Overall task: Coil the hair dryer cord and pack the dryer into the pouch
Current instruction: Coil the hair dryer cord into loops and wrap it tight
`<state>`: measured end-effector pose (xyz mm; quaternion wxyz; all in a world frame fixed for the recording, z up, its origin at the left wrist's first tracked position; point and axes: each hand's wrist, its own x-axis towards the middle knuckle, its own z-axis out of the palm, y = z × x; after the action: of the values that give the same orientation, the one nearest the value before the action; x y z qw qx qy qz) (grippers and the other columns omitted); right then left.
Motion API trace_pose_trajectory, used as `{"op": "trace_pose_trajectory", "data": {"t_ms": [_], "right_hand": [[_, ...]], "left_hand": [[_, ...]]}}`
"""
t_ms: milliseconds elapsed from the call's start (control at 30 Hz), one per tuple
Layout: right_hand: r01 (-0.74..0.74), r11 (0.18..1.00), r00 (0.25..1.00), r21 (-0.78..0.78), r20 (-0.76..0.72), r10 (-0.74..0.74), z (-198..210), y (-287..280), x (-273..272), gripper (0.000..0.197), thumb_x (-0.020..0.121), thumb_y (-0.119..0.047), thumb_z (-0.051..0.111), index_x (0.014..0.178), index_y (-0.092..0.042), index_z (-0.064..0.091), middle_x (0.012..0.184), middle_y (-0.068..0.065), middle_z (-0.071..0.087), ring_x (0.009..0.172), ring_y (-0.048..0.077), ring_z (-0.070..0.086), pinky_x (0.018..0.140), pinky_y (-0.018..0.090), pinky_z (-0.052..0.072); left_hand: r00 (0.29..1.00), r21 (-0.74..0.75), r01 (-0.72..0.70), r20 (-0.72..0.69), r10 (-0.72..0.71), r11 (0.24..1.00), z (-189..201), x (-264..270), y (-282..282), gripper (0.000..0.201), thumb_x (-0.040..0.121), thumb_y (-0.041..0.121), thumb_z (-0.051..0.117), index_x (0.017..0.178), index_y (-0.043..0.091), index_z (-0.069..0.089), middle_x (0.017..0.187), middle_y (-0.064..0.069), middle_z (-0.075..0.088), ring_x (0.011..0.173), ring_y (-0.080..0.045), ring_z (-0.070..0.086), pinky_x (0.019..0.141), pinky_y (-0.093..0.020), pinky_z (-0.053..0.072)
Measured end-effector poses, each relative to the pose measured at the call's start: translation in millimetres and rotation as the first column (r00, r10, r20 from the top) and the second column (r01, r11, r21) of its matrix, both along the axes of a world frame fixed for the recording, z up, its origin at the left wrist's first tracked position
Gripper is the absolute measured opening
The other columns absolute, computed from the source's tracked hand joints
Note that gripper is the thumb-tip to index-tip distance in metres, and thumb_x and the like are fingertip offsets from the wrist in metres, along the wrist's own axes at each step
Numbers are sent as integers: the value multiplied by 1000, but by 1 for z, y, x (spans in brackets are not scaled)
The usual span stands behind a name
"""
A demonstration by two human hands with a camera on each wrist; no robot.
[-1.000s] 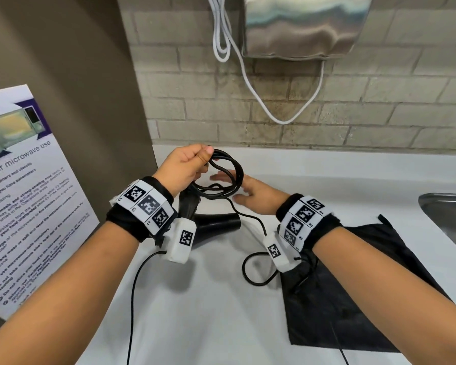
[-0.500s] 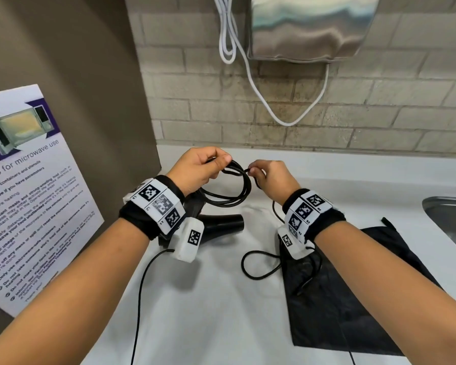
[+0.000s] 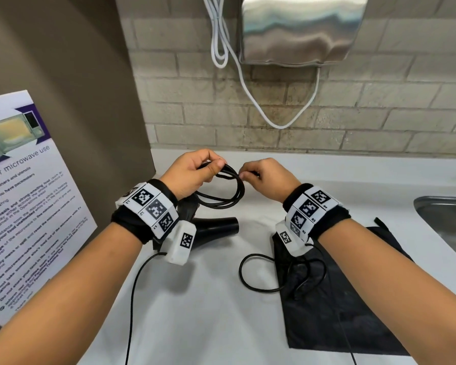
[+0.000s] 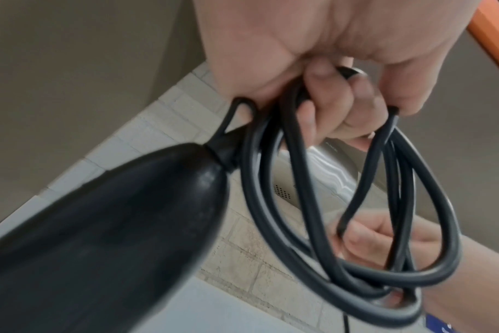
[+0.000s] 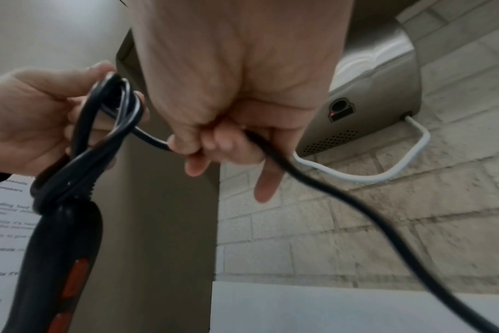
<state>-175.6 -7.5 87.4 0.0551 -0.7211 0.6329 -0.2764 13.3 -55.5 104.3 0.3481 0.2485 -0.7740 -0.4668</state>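
Your left hand (image 3: 192,172) fingers (image 4: 332,99) curl tight round the gathered cord loops (image 3: 227,191), frame centre. Your right hand (image 3: 267,179) pinches the cord's loose run beside them. Hair dryer (image 3: 216,227) hangs just below your left hand. Black pouch (image 3: 353,306) lies flat on the surface (image 3: 195,312), lower right, slack cord across it.

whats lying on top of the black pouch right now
A slack stretch of the dryer's black cord loops over the upper left part of the pouch. The right forearm passes above its top edge and hides it there. Whether anything is inside cannot be seen.
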Motion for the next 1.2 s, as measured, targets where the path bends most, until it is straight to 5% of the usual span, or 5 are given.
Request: {"op": "trace_pose_trajectory", "data": {"t_ms": [300,467,667,1067,1200], "right_hand": [[237,937,966,-257,-41,-256,36,1,19,22,94,-25,43,102,-19,63,95,7,69,94,29,60,71,32,42],[236,915,965,-327,-29,-259,51,14,28,23,95,-25,40,102,-17,61,92,4,67,92,26,59,70,32,40],[225,905,966,-361,-35,-254,53,25,36,23,96,-28,40,101,-17,60,89,3,67,88,26,59,70,35,44],[184,918,966,-352,236,-103,30,32,47,39,93,-35,38,55,-30,29,48,-11,34,50,18,40,51,31,30],[162,932,958,-325,277,-71,14,34,53,34,89,-38,35,55,-32,31,46,-9,35,48,17,40,50,30,31]], "left_hand": [[985,-120,-106,125,121,987,1,-2,-1,6,91,31,55,94,27,53,72,-3,51,54,0,47,56,-16,38],[952,-236,-82,269,146,968,7,-6,0,27,96,28,45,111,14,64,74,3,55,65,-5,49,72,-22,41],[926,-383,-35,336,174,923,6,-9,-1,21,99,26,38,85,17,51,64,5,48,64,-7,47,61,-13,35],[945,-475,-197,141,295,858,3,-11,-14,26,97,20,43,100,3,61,62,8,47,62,-15,46,57,-8,33],[947,-435,-202,141,288,878,3,-10,-17,25,98,22,40,99,8,61,61,7,45,52,-1,45,52,-8,34]]}}
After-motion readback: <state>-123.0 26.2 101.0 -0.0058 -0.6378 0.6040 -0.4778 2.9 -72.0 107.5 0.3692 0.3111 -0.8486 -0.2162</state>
